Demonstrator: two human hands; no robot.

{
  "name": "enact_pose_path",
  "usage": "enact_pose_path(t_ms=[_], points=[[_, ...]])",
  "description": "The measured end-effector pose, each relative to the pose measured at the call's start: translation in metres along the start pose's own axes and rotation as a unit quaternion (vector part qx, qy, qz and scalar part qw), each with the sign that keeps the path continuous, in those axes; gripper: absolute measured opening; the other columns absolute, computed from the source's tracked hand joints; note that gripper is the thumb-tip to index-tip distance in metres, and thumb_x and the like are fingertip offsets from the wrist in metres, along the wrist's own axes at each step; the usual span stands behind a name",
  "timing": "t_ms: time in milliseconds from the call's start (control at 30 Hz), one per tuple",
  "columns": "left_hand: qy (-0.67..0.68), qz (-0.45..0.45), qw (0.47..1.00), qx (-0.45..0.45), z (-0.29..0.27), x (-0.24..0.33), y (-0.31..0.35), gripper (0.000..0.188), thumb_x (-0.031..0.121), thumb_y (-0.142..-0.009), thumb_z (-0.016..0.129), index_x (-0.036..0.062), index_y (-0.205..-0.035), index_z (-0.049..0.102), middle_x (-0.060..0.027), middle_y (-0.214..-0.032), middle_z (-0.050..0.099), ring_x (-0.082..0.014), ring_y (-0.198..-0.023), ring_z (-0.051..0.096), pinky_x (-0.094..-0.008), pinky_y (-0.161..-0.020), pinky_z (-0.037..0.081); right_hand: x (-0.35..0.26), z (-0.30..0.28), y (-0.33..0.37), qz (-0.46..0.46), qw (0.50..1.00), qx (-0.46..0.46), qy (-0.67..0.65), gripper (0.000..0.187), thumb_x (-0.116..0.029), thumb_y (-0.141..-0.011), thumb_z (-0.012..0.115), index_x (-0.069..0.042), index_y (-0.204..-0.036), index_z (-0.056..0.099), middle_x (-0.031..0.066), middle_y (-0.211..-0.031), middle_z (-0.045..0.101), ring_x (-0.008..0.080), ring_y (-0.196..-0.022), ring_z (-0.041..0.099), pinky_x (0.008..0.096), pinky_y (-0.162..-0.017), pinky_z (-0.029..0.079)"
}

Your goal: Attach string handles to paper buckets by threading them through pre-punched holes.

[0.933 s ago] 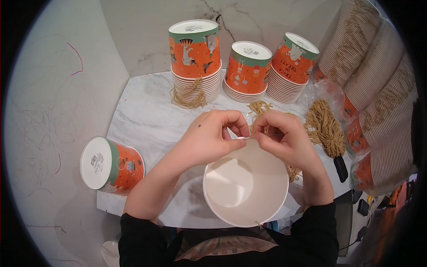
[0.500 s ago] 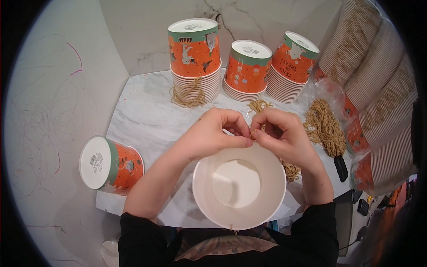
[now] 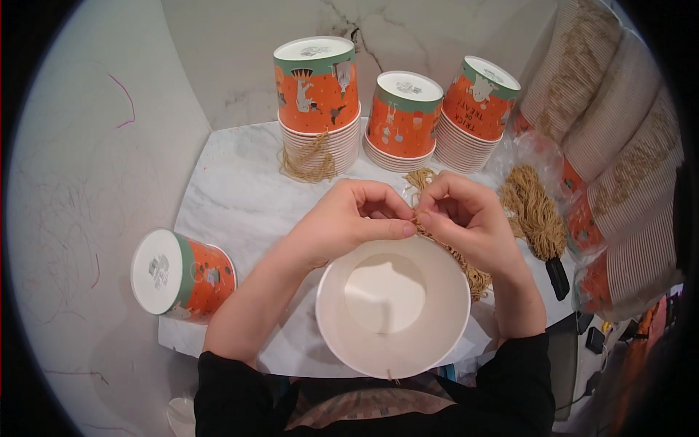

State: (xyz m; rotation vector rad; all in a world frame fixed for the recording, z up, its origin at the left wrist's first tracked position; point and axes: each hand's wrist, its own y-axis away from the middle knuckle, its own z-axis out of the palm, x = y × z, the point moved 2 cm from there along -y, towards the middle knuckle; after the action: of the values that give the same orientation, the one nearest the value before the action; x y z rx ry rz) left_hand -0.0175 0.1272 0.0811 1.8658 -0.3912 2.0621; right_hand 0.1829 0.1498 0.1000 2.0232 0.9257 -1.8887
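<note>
A round paper bucket (image 3: 437, 320) stands mouth up in front of me, its white inside showing. At its near rim sticks out a short bit of tan cord (image 3: 389, 375). Just above the far rim my left hand (image 3: 353, 218) pinches with thumb and forefinger at a thin tan string. Opposite it, fingertips close to the left ones, my right hand (image 3: 466, 215) is closed in a pinch on the same string. Fingers cover most of that string. Behind and under my right hand lies a bundle of tan string (image 3: 473, 280), partly hidden.
Upside-down stacks of orange and green buckets (image 3: 317, 91), (image 3: 404, 120), (image 3: 480, 102) stand at the back. Another bucket (image 3: 207, 273) lies on its side at left. A hank of string (image 3: 535, 207) with a black handle (image 3: 557, 278) and bagged bucket stacks (image 3: 626, 167) are at right.
My right hand has risen slightly and moved a little right, its fingertips shifting off the left ones. The bucket has shifted slightly. Both hands stay pinched at the far rim.
</note>
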Motion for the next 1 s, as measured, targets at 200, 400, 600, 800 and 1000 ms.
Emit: enact_pose_path(t_ms=[200,400,600,800,1000], points=[[-0.331,0.222,0.889,0.225,0.025,0.03,0.032,0.011,0.007,-0.076,0.078,0.0062,-0.084,0.071,-0.003,-0.081,0.067,-0.016,-0.071,0.063,-0.0306,-0.063,0.05,-0.021,0.01,0.015,-0.119,0.971,0.067,0.195,0.009,0.002,-0.086,0.07,-0.001,-0.094,0.066,0.0021,-0.088,0.057,0.0052,-0.063,0.049,0.0205,-0.056,0.038],[-0.497,0.347,0.754,0.255,0.033,0.031,0.036,0.018,-0.003,-0.074,0.075,0.0045,-0.088,0.068,-0.0069,-0.081,0.066,-0.0241,-0.073,0.064,-0.0319,-0.064,0.05,-0.02,0.014,0.011,-0.151,0.961,0.092,0.212,0.01,0.001,-0.085,0.071,-0.001,-0.094,0.068,0.0026,-0.087,0.059,0.0064,-0.056,0.048,0.0224,-0.052,0.037],[-0.397,0.227,0.864,0.208,0.021,0.023,0.024,0.015,0.006,-0.082,0.075,0.0042,-0.094,0.066,-0.0065,-0.084,0.065,-0.0221,-0.078,0.066,-0.0344,-0.07,0.052,-0.007,0.008,0.002,-0.141,0.965,0.082,0.207,0.009,-0.001,-0.082,0.073,-0.003,-0.09,0.069,0.0015,-0.088,0.06,0.0056,-0.058,0.046,0.0231,-0.052,0.035],[-0.234,0.084,0.964,0.091,0.01,0.022,0.02,0.018,0.003,-0.087,0.076,-0.0001,-0.104,0.072,0.0009,-0.089,0.065,-0.0034,-0.077,0.058,-0.0198,-0.068,0.049,-0.011,0.0,-0.001,-0.15,0.964,0.04,0.214,0.011,-0.001,-0.077,0.072,-0.003,-0.087,0.068,-0.0008,-0.088,0.06,0.0047,-0.06,0.042,0.0229,-0.053,0.033],[-0.228,0.084,0.968,0.066,0.008,0.02,0.021,0.016,0.004,-0.088,0.076,0.0002,-0.104,0.073,0.0031,-0.088,0.064,-0.0012,-0.076,0.056,-0.0181,-0.066,0.045,-0.006,-0.002,-0.002,-0.086,0.983,0.011,0.162,0.008,-0.003,-0.079,0.071,-0.003,-0.086,0.068,-0.003,-0.082,0.06,0.0024,-0.061,0.042,0.0212,-0.053,0.033]])
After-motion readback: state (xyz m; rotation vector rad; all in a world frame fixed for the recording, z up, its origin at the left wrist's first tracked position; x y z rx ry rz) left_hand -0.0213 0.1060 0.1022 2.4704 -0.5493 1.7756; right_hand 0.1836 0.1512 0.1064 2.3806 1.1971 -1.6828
